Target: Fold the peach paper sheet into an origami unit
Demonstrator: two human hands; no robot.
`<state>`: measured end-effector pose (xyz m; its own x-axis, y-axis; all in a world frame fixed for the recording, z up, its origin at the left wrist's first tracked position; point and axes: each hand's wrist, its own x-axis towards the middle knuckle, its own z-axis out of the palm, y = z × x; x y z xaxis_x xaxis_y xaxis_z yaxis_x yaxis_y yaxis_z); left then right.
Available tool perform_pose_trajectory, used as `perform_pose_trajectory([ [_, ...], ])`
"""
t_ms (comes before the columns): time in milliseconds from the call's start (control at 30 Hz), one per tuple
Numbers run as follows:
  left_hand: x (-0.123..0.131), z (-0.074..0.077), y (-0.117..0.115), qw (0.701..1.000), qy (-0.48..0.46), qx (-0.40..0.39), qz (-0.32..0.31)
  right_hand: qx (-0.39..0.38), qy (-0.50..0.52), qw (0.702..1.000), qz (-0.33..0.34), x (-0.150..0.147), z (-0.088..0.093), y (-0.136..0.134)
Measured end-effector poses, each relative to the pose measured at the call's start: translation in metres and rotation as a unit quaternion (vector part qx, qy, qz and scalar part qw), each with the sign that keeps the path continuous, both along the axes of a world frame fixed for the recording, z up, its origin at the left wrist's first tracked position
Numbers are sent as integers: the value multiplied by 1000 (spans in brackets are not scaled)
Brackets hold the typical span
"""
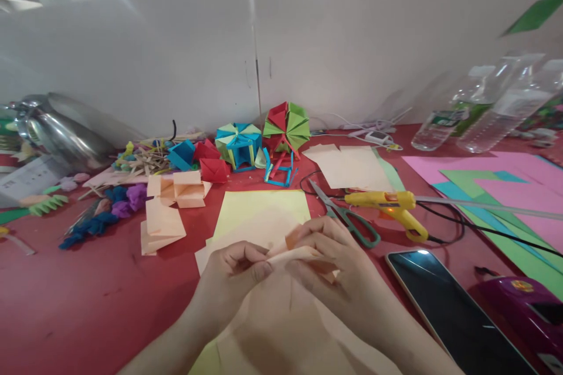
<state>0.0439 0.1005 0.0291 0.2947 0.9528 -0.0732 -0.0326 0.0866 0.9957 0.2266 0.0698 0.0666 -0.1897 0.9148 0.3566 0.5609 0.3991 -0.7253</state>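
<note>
Between my two hands, over the middle of the table, is a small piece of folded peach paper [295, 255]. My left hand [233, 275] pinches its left end between thumb and fingers. The right side is gripped by my right hand [331, 258], whose fingers curl round and partly hide the folds. Beneath lie larger peach sheets [268, 328] and a yellow sheet [259, 205]. Several folded peach paper pieces [163, 220] rest to the left of my hands. Just beyond my right hand are scissors [347, 217] with green handles.
A yellow glue gun [387, 205] with its cable lies at right, near a phone [448, 304] and a purple device [523, 310]. Coloured paper [497, 187], plastic bottles [492, 105], folded paper models [240, 146] and a metal jug [65, 135] line the red table [88, 304].
</note>
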Motion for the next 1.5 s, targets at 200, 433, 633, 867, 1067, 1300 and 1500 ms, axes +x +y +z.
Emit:
perform_pose_trajectory([
  [200, -1, 1, -8, 994, 76, 79, -5, -27, 48, 997, -55, -2, -8, 1],
  [433, 0, -3, -9, 995, 62, 82, 11, 12, 11, 994, -104, -8, -17, 5],
  [633, -2, 0, -17, 968, 194, 157, 17, 150, -149, 974, -83, -5, -11, 2],
  [867, -3, 6, -22, 952, 221, 210, -5, 108, -125, 986, 5, -1, 6, -1],
  [1067, -5, 5, -14, 953, 225, 202, 3, 69, -91, 993, -21, 4, 6, 2],
  [1300, -11, 2, -10, 901, 167, 400, -14, 54, -66, 996, -27, 5, 5, 3],
  [1500, -9, 4, -5, 888, 174, 425, 14, 99, -79, 992, -19, 2, 4, 2],
])
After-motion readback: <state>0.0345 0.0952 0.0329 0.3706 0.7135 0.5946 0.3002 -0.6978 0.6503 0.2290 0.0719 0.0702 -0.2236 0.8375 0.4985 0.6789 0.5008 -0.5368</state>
